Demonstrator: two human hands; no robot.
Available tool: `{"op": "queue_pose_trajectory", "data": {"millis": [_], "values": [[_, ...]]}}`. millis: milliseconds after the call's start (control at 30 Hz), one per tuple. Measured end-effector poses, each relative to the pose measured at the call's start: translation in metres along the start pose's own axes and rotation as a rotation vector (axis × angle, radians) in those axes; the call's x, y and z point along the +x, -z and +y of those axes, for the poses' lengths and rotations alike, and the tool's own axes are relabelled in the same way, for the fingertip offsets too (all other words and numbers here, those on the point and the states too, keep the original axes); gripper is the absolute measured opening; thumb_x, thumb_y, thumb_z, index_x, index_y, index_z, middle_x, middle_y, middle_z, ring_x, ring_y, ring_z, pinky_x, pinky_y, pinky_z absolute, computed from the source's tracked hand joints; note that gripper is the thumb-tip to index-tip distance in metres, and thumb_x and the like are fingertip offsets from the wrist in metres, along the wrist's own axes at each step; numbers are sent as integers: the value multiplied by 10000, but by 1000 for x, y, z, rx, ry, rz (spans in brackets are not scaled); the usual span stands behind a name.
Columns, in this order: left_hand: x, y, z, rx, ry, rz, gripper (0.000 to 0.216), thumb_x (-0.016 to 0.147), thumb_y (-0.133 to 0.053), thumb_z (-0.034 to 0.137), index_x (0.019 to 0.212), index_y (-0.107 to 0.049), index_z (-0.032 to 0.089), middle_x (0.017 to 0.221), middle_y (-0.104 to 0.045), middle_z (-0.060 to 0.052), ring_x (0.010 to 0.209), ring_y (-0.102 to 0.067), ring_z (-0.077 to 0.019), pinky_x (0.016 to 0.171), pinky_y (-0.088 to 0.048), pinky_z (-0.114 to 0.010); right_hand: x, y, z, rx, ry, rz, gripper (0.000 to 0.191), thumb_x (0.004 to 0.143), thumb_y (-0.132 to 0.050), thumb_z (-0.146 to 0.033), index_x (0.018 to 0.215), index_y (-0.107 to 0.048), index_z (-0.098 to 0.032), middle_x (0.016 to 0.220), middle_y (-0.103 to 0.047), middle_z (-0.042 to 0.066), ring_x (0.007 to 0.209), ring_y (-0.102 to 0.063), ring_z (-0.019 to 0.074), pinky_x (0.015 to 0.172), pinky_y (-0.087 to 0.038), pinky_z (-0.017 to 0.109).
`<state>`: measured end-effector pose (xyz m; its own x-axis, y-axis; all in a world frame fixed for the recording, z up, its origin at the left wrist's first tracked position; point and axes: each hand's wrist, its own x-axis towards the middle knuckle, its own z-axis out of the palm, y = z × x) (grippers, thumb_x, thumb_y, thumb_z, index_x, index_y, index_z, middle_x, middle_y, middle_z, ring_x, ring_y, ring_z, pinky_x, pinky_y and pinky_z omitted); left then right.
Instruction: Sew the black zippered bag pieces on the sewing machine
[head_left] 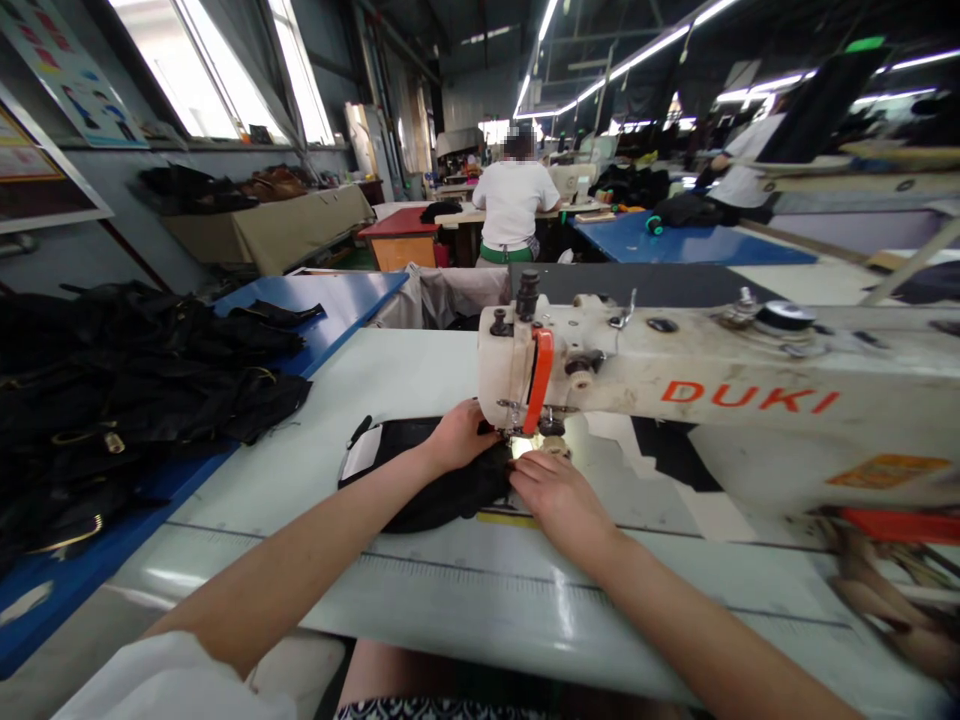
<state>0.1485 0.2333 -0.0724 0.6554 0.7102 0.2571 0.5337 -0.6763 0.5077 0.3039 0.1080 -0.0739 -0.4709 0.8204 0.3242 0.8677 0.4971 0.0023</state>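
A black fabric piece [439, 500] lies on the pale sewing table, its right edge under the head of the sewing machine [645, 360]. My left hand [459, 437] is closed on its far side, left of the needle area, with the fingertips partly hidden behind the machine head. Nearer to me, my right hand [556, 492] grips the fabric's right edge with bent fingers, just below the lit presser foot area. A white rectangular patch [362, 452] shows at the left end of the fabric. The needle itself is too small to make out.
Dark garments with zippers [112, 400] are heaped on a blue table [330, 290] to the left. White and black scraps [675, 455] lie beneath the machine arm. A ruler strip [480, 575] runs along the table's front. Ahead, a person in a white shirt [516, 198] sits facing away.
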Motion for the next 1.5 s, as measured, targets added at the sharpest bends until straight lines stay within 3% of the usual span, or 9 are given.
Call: {"op": "queue_pose_trajectory", "data": {"millis": [867,1000,1100,1200,1300,1500], "values": [[-1,2,-1,-96,-48,-18,187,752,-613,137,931,-664,154,995,-678,-62,968,-620,-225,896,-486,-342,-3,-5,-2,56,-4,59,99,837,-582,-88,826,-651,-158,925,-665,76,953,-552,234,829,-474,369],[-11,11,2,-37,-34,-16,201,741,-615,120,934,-642,170,966,-660,-47,960,-606,-223,887,-486,-351,-8,-5,-2,89,18,97,88,819,-614,-96,860,-656,-160,948,-672,80,987,-562,242,851,-481,382],[-34,26,3,24,-39,54,224,756,-603,104,964,-601,186,1026,-625,-49,1015,-570,-218,933,-459,-365,-13,-4,-4,120,22,109,103,811,-627,-101,889,-655,-161,972,-677,78,1018,-565,245,889,-477,392],[-62,38,1,113,53,141,238,780,-622,159,1008,-561,192,1068,-599,-56,1038,-548,-221,953,-441,-387,-14,-3,-7,131,26,111,113,810,-616,-85,897,-648,-151,1007,-678,84,1066,-558,248,931,-465,395],[-78,42,-3,240,114,124,252,811,-625,233,1047,-551,185,1084,-591,-70,1044,-535,-229,949,-433,-399,-12,0,-9,131,20,77,123,832,-565,-66,902,-635,-140,1063,-670,110,1087,-564,247,968,-444,410],[-67,43,-7,415,131,73,142,872,-536,190,989,-614,169,972,-617,-67,920,-558,-213,861,-458,-359,-6,8,-14,170,1,-5,176,865,-466,-65,950,-603,-134,1205,-609,152,1179,-518,246,1048,-364,456]]}}
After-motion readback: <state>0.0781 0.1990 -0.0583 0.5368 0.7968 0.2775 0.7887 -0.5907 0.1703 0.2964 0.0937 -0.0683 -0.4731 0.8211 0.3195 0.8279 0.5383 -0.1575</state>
